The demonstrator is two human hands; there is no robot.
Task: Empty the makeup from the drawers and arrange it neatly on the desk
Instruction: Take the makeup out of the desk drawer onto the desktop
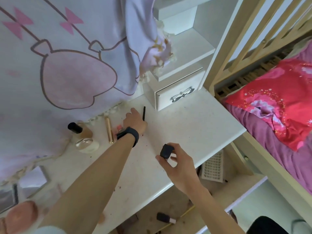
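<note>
Person standing at a white desk [194, 129], both bare arms reaching over it. The landmark is the small drawer box [179, 97] with the bow-shaped handle, which is sitting at the back of the desk top with its drawer closed.

- **Left hand** [135, 122]: it is reaching in just in front of the drawer box, on its curtain side, and is wearing a dark wristband [129, 135]. A black pencil [144, 113] is lying between this hand and the box, its near end meeting the thumb side of the hand. Whether the fingers are pinching it or merely resting beside it cannot be told.
- **Right hand** [177, 164]: it is hovering well in front of the drawer box, over the desk's near edge. Thumb and fingertips are clamped on a small black item [166, 151].
- **Makeup already on the desk:** a gold tube [109, 130] is lying beyond the left hand from the drawer box. A foundation bottle [81, 130] with a black cap is lying farther out the same way, close under the printed curtain [67, 65].
- **Below the desk:** an open drawer [219, 191] is showing far in front of the drawer box. It is holding a white grid tray [212, 168] and a dark nail-polish bottle [165, 217].
</note>
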